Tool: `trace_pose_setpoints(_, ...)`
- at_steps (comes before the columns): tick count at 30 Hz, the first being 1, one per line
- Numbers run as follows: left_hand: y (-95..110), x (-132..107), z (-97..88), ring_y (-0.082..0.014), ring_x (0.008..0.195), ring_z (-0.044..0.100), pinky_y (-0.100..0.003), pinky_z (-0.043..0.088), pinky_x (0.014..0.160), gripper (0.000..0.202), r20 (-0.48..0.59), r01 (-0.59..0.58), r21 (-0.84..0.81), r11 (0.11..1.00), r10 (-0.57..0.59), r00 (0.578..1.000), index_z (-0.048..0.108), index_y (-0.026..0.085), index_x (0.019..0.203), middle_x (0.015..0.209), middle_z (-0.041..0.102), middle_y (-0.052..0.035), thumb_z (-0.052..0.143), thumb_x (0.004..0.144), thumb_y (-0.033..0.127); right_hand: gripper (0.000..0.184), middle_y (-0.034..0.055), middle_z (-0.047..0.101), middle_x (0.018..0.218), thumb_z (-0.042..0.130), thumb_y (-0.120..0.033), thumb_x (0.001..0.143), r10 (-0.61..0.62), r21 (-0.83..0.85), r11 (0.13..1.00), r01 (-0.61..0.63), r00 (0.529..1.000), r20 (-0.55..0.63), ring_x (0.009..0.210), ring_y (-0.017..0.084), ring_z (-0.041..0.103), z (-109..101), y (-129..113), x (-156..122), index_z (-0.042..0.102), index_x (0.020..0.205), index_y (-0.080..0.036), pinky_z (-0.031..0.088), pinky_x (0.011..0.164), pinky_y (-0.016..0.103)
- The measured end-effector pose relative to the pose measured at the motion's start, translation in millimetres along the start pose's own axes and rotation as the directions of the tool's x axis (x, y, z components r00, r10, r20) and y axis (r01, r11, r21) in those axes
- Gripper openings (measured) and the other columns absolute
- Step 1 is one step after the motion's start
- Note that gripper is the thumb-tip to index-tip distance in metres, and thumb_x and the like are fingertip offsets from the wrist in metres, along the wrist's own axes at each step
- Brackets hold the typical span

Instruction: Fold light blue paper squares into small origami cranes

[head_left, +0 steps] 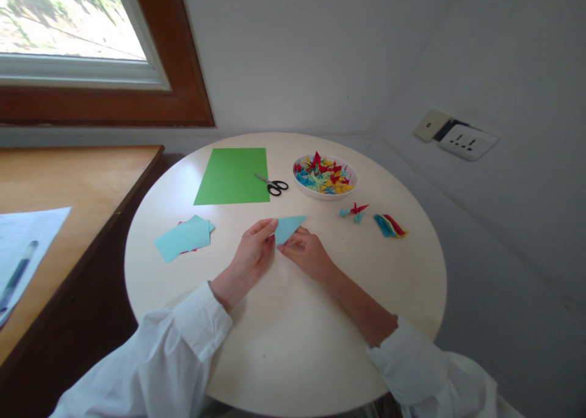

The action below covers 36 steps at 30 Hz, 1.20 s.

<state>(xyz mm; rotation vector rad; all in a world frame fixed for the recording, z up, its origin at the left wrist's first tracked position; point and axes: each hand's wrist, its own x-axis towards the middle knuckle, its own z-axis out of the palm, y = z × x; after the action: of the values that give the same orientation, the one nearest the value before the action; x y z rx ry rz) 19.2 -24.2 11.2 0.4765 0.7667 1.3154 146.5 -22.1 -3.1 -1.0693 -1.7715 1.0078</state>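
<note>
A light blue sheet of origami paper (288, 227), folded to a triangle, is held up just above the round white table (293, 345). My left hand (255, 247) pinches its left edge, thumb on the near face. At the lower right edge, my right hand (307, 252) grips the same paper between thumb and fingers. Some fingertips are hidden behind the paper. Left of my hands lies a small stack of light blue paper sheets (185, 237), with bits of red showing beneath.
Beyond my hands lie a green sheet (233, 177) and black-handled scissors (274, 187). A white bowl (315, 194) holds many colourful paper cranes. Loose cranes (359, 209) and a fan of coloured paper pieces (389, 226) lie right. A wooden desk (82, 180) stands left.
</note>
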Motion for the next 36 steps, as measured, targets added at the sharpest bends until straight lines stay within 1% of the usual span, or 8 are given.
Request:
trace_pose_setpoints(4, -1.1, 0.4, -0.2, -0.0079, 0.055, 0.052, -0.021, 0.039, 0.055, 0.016, 0.016, 0.005, 0.004, 1.0, -0.005, 1.0, 0.06, 0.013, 0.068, 0.057, 0.06, 0.0026, 0.073, 0.059, 0.02, 0.012, 0.0057, 0.064, 0.1, 0.062, -0.02, 0.071, -0.016, 0.01, 1.0, 0.016, 1.0, -0.002, 0.097, 0.02, 0.056, 1.0, 0.9, -0.1, 0.069, 0.08, -0.021, 0.041, 0.091, 0.038)
trace_pose_setpoints(13, 1.3, -0.5, 1.2, -0.0083, 0.053, 0.052, -0.021, 0.038, 0.053, 0.01, 0.016, 0.019, -0.018, 1.0, -0.019, 1.0, 0.061, 0.014, 0.066, 0.056, 0.06, 0.0019, 0.07, 0.062, 0.018, 0.007, 0.0048, 0.064, 0.098, 0.063, -0.026, 0.071, 0.011, 0.007, 1.0, -0.011, 1.0, 0.017, 0.098, 0.02, 0.056, -0.5, 2.1, -0.7, 0.069, 0.071, -0.022, 0.039, 0.091, 0.036)
trace_pose_setpoints(17, -1.4, 0.7, 0.2, -0.0088, 0.056, 0.054, -0.021, 0.04, 0.057, 0.009, 0.019, 0.02, -0.03, 0.999, -0.02, 1.0, 0.063, 0.013, 0.066, 0.059, 0.062, 0.0005, 0.07, 0.063, 0.017, 0.014, 0.0047, 0.065, 0.09, 0.06, -0.032, 0.072, 0.022, 0.013, 1.0, -0.022, 0.998, -0.058, 0.089, 0.019, 0.057, -1.5, 0.4, 0.0, 0.067, 0.075, -0.021, 0.043, 0.081, 0.033)
trace_pose_setpoints(20, -4.3, 0.7, -1.0, -0.0085, 0.059, 0.056, -0.021, 0.042, 0.062, 0.01, 0.014, 0.029, -0.049, 0.998, -0.028, 1.0, 0.063, 0.013, 0.067, 0.061, 0.062, 0.0005, 0.071, 0.061, 0.015, 0.02, 0.0028, 0.061, 0.074, 0.058, -0.035, 0.072, 0.057, 0.026, 0.998, -0.054, 0.987, -0.152, 0.071, 0.015, 0.056, -3.4, 1.4, 0.6, 0.061, 0.063, -0.018, 0.043, 0.065, 0.028)
trace_pose_setpoints(23, -5.3, -0.6, -0.8, -0.0079, 0.058, 0.055, -0.02, 0.042, 0.061, 0.012, 0.012, 0.044, -0.039, 0.998, -0.044, 0.999, 0.063, 0.013, 0.067, 0.06, 0.062, 0.0011, 0.073, 0.061, 0.017, 0.025, -0.0011, 0.055, 0.061, 0.058, -0.036, 0.071, 0.087, 0.033, 0.996, -0.082, 0.977, -0.193, 0.058, 0.012, 0.048, -4.8, 2.3, 0.6, 0.053, 0.055, -0.018, 0.039, 0.058, 0.025)
trace_pose_setpoints(29, -6.4, -2.2, 0.4, -0.0082, 0.062, 0.055, -0.021, 0.042, 0.065, 0.019, 0.03, 0.069, 0.063, 0.996, -0.071, 0.997, 0.064, 0.01, 0.068, 0.066, 0.064, -0.0023, 0.075, 0.059, 0.023, 0.028, -0.0042, 0.048, 0.053, 0.06, -0.038, 0.068, 0.143, 0.087, 0.988, -0.127, 0.966, -0.215, 0.05, 0.009, 0.04, -5.5, -2.5, 0.9, 0.048, 0.052, -0.018, 0.035, 0.051, 0.024)
trace_pose_setpoints(34, -8.5, -0.5, -0.6, -0.0073, 0.059, 0.053, -0.021, 0.043, 0.064, 0.023, -0.009, 0.074, 0.103, 0.992, -0.073, 0.997, 0.064, 0.01, 0.063, 0.061, 0.06, -0.0013, 0.078, 0.055, 0.025, 0.027, -0.0026, 0.051, 0.056, 0.061, -0.041, 0.065, 0.196, 0.183, 0.972, -0.148, 0.94, -0.28, 0.054, 0.011, 0.045, -7.2, -3.8, 3.4, 0.051, 0.055, -0.018, 0.038, 0.053, 0.024)
trace_pose_setpoints(36, -8.1, -0.9, 0.1, -0.0071, 0.058, 0.053, -0.022, 0.044, 0.065, 0.024, -0.009, 0.08, 0.118, 0.99, -0.08, 0.997, 0.064, 0.01, 0.063, 0.059, 0.059, -0.0006, 0.078, 0.054, 0.026, 0.027, -0.0031, 0.049, 0.054, 0.06, -0.041, 0.065, 0.2, 0.2, 0.97, -0.142, 0.929, -0.312, 0.054, 0.011, 0.045, -8.3, -3.4, 4.1, 0.05, 0.053, -0.018, 0.039, 0.053, 0.024)
